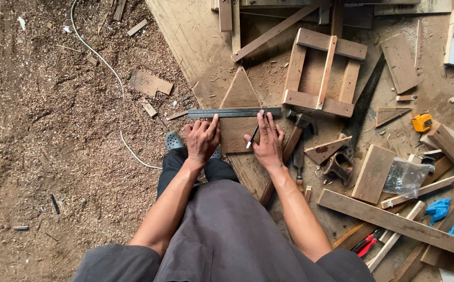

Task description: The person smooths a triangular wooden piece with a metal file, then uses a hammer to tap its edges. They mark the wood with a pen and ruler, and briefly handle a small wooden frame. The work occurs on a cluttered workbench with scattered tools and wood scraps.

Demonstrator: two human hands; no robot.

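On the board (236, 133), the left hand (202, 140) presses flat on the ruler (234, 112) lying across it while the right hand (267, 141) grasps a pencil (253, 134) just below the ruler; no drawn line shows yet.

Dark grey metal ruler (234, 112), brown wooden board (240, 122), black and white pencil (253, 134), yellow tape measure (422, 122), blue bag (439, 208), red-handled pliers (365, 244), grey shoe (174, 140), white cord (113, 73)
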